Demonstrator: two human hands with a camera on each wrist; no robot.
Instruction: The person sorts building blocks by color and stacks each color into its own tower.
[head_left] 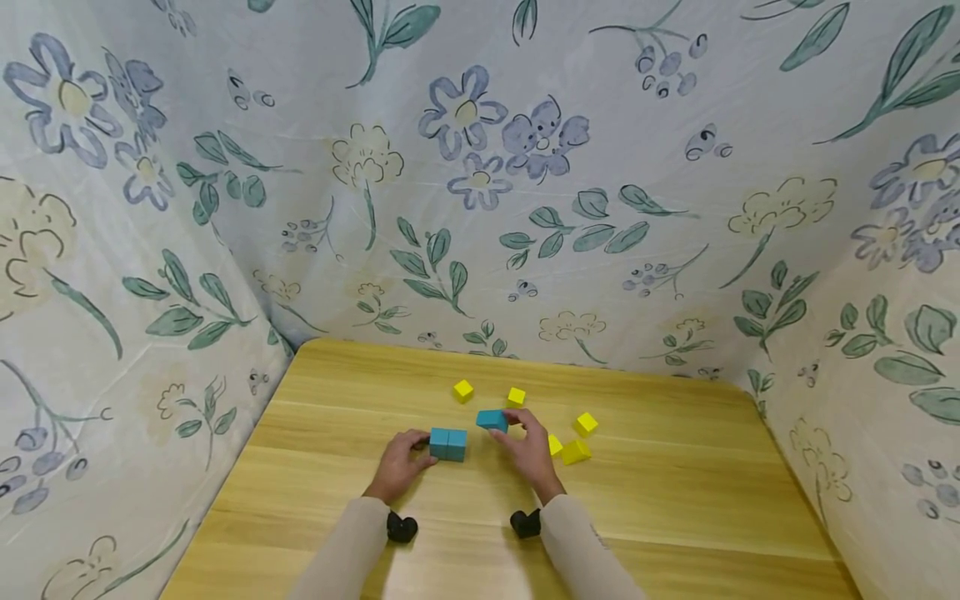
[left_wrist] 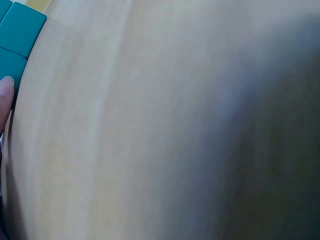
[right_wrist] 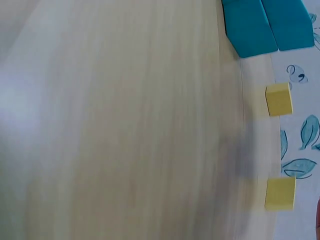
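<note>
My left fingers [head_left: 417, 437] pinch the paired blue blocks [head_left: 447, 444] on the counter [head_left: 337, 425]; my right fingers [head_left: 520, 415] pinch a third blue block [head_left: 491, 419], apart, just right of them. Probably joining: I'd brace the pair, square the faces, ease in gently.

Before me: yellowish, round-cornered wood-grain tabletop [head_left: 690, 500]. Beyond it and at both sides I see whitish cloth [head_left: 547, 275], blue-and-green floral print.

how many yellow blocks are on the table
5: leftmost block, second block right of it, rightmost block, nearest block, and one block partly behind the right hand; more may be hidden.
</note>
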